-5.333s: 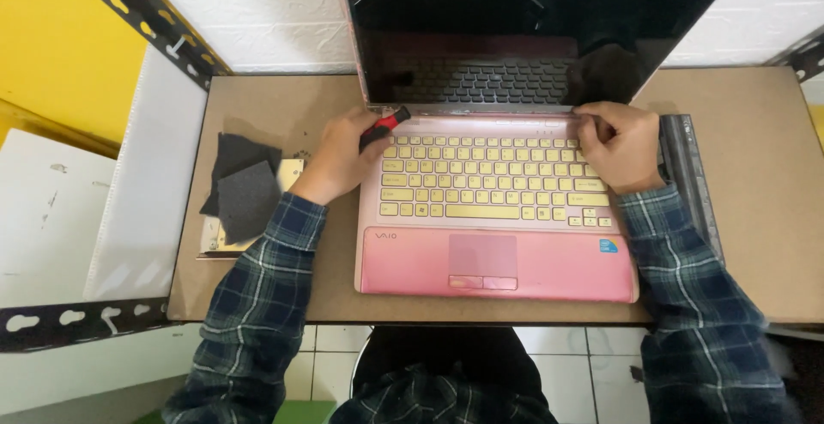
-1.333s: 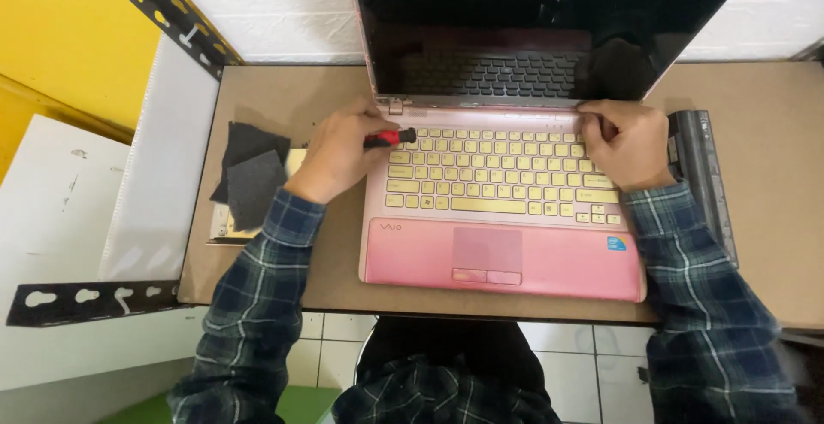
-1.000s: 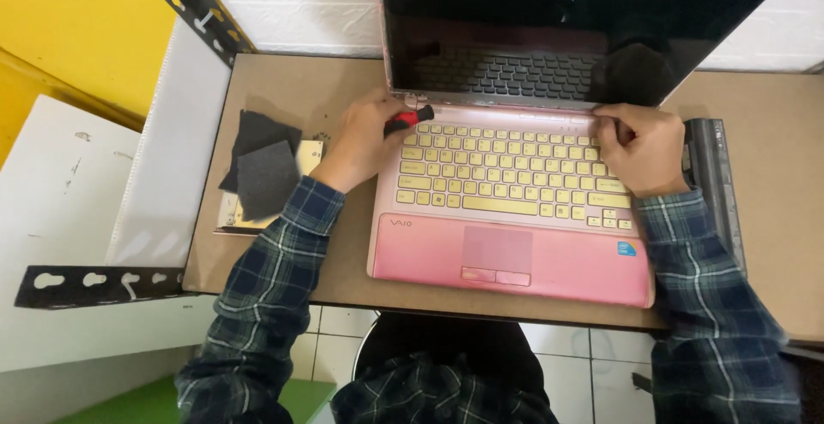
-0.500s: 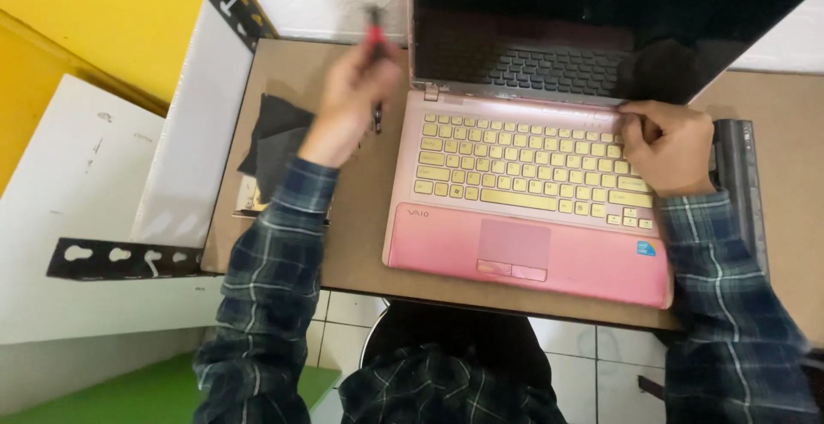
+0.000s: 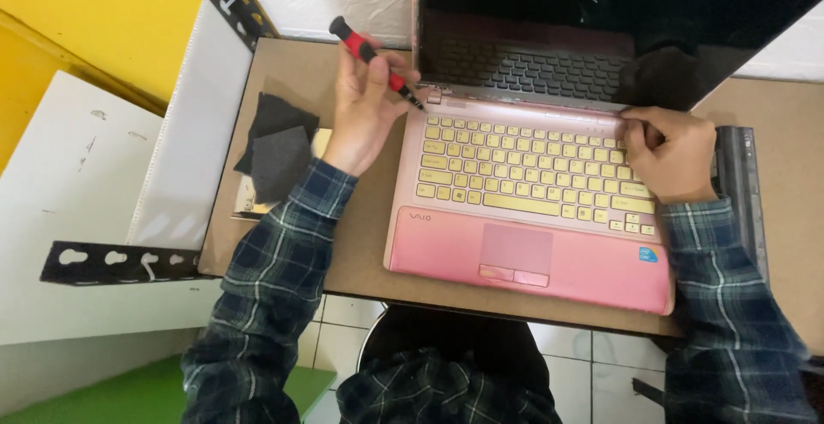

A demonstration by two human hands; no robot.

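Coming back down from the far table edge, the left hand (image 5: 365,106) is gripping a red-and-black screwdriver (image 5: 375,61), its tip meeting the pink laptop (image 5: 532,209) at the far-left hinge corner. Fingers curled, the right hand (image 5: 671,156) is pressing the keyboard's far-right edge on the table (image 5: 360,244).

A person seen from above is wearing a long-sleeved plaid flannel shirt in dark blue and green, crossed with thin pale lines. The sleeves are reaching down to both wrists, ending in buttoned-looking cuffs. The left hand (image 5: 365,102), at ten o'clock, and the right hand (image 5: 674,154), at three o'clock, are showing bare, wearing no gloves, rings or watch.
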